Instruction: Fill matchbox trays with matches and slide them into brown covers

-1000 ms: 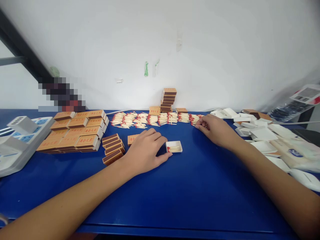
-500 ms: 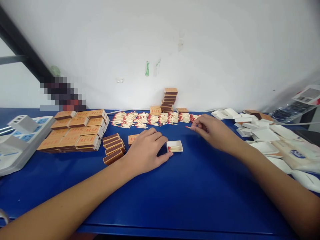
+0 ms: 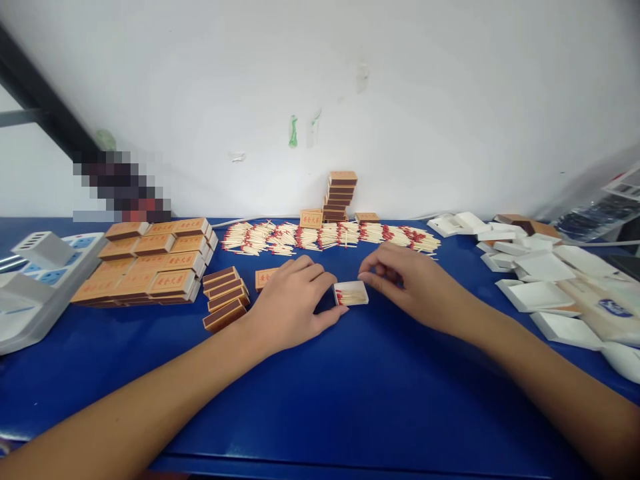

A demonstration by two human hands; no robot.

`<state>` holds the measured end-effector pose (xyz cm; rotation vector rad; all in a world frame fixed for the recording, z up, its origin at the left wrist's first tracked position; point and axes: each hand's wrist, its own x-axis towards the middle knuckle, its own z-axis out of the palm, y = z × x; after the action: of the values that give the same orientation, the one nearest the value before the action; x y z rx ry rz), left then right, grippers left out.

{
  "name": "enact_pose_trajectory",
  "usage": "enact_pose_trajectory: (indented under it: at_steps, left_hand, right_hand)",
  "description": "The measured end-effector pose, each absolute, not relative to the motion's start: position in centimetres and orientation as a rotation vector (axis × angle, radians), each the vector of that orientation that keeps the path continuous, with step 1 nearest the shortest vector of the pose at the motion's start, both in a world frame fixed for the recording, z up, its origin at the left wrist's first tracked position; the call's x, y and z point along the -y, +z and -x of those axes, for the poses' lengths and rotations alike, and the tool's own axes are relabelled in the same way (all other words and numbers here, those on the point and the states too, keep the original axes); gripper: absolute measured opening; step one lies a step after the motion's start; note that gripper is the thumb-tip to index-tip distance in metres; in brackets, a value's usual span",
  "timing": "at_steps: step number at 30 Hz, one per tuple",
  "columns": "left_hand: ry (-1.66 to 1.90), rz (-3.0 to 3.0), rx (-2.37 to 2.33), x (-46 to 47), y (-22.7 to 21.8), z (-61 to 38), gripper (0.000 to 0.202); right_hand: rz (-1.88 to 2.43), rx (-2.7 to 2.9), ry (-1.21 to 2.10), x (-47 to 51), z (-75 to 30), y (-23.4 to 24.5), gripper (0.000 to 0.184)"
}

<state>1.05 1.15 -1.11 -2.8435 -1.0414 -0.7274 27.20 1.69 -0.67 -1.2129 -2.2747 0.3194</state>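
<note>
A small white matchbox tray (image 3: 356,285) lies on the blue table, with a few red-tipped matches (image 3: 352,296) inside. My left hand (image 3: 296,300) rests palm down at its left end, thumb and forefinger closed about the near and far corners. Close to the tray's right end is my right hand (image 3: 400,283), fingers bent and thumb pressed to forefinger. Whether a match is between those fingertips I cannot make out. Behind both hands runs a long row of loose matches (image 3: 327,235). An orange matchbox (image 3: 264,278) is partly hidden by my left hand.
Stacked matchboxes (image 3: 150,263) stand at left, beside a power strip (image 3: 75,267). Several boxes on edge (image 3: 225,303) lie nearer. A tall matchbox stack (image 3: 340,200) stands near the wall. White empty trays (image 3: 540,293) and a wrapped packet (image 3: 610,310) crowd the right.
My right hand has moved left to the tray from beside the loose matches, uncovering the row's right end. The match seen in its fingertips no longer shows. My left hand stays put.
</note>
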Motion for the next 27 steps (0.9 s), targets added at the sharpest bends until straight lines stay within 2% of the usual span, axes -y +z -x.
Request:
enact_pose_trajectory:
  at_steps: [2, 5, 8, 17, 23, 27]
  left_hand:
    - [-0.727, 2.848, 1.043, -1.2, -1.1, -1.1, 0.031]
    - [-0.718, 2.855, 1.036, -1.2, -1.0, -1.1, 0.03]
    - [-0.712, 2.851, 1.025, -1.1, -1.0, -1.2, 0.029]
    - [-0.706, 2.854, 1.032, -1.2, -1.0, -1.3, 0.027]
    - [-0.71, 2.846, 1.027, -1.2, -1.0, -1.3, 0.028]
    - [-0.719, 2.847, 1.016, -1.2, -1.1, -1.3, 0.029]
  right_hand:
    - [1.243, 2.247, 0.198, -2.7, -28.1, -1.1, 0.02]
    - [1.268, 2.289, 0.035, -4.2, -29.0, -2.1, 0.038]
    - [1.302, 2.338, -0.059, -5.5, -28.9, -3.0, 0.045]
    - [1.208, 2.351, -0.078, -6.3, -27.4, -3.2, 0.041]
    - [1.147, 2.39, -0.085, -6.0, -27.1, -3.0, 0.045]
    - [1.112, 2.364, -0.051, -6.3, -27.2, -3.1, 0.039]
